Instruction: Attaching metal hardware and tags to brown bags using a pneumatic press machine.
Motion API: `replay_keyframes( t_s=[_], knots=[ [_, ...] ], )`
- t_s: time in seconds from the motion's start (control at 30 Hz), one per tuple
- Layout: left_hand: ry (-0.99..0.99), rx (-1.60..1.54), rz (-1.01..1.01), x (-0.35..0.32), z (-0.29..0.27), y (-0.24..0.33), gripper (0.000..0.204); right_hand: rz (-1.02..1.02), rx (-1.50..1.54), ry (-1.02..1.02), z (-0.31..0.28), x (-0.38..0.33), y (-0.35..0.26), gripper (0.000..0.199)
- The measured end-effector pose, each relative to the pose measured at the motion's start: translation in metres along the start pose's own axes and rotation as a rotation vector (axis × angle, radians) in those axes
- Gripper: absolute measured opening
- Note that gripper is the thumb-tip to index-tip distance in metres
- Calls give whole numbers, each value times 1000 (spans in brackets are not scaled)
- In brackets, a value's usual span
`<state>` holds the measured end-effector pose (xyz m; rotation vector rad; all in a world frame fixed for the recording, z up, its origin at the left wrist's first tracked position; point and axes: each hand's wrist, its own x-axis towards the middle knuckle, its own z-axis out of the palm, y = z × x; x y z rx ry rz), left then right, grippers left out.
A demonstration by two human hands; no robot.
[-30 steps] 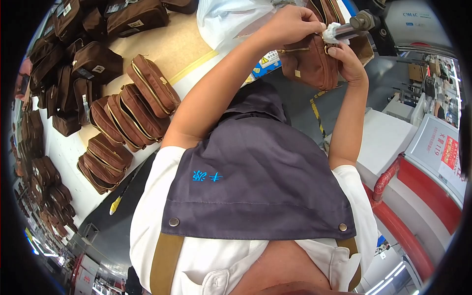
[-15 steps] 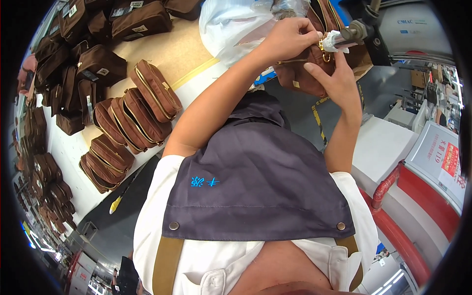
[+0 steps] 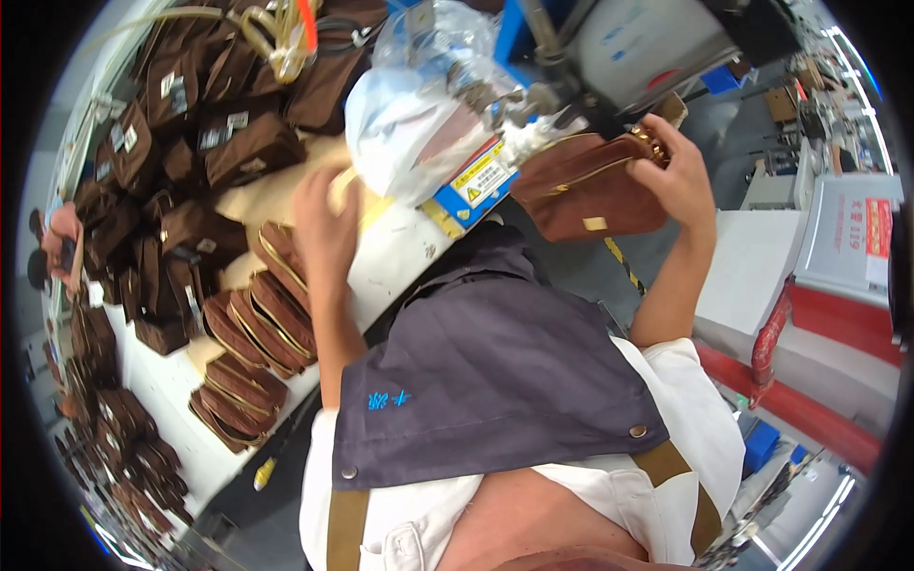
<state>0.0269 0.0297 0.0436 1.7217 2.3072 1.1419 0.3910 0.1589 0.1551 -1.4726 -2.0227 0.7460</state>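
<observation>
My right hand [image 3: 678,176] grips a brown zipped pouch [image 3: 595,195] by its right end, where gold metal fittings show beside the fingers. The pouch hangs tilted in front of the machine, with a gold zip along its top and a small pale label on its side. On the left, my left hand [image 3: 328,214] is over the table, somewhat blurred, its fingers apart and nothing seen in them. Just beside it stand several brown pouches with gold zips [image 3: 259,319], side by side; the hand partly covers the nearest one [image 3: 278,249]. Whether it touches that pouch, I cannot tell.
A grey machine [image 3: 633,52] rises at the upper right. White plastic bags [image 3: 405,133] lie beside a blue box edge with a yellow label [image 3: 479,183]. Many darker brown bags [image 3: 252,152] fill the table's far left. Red pipes [image 3: 766,347] run at the right.
My left hand has left the pouch at the machine and swung left to the row of pouches. My right hand has drawn the pouch away from the machine's tip. The view has turned.
</observation>
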Motion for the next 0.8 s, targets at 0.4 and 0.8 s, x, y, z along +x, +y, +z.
replay_keyframes(
  t_s=[0.4, 0.8],
  knots=[
    [101, 396, -229, -91, -34, -49, 39, -131, -450, 641, 8, 162, 157, 60],
    [160, 481, -394, -92, -38, -50, 53, -178, -95, 301, 125, 159, 287, 45]
  ],
)
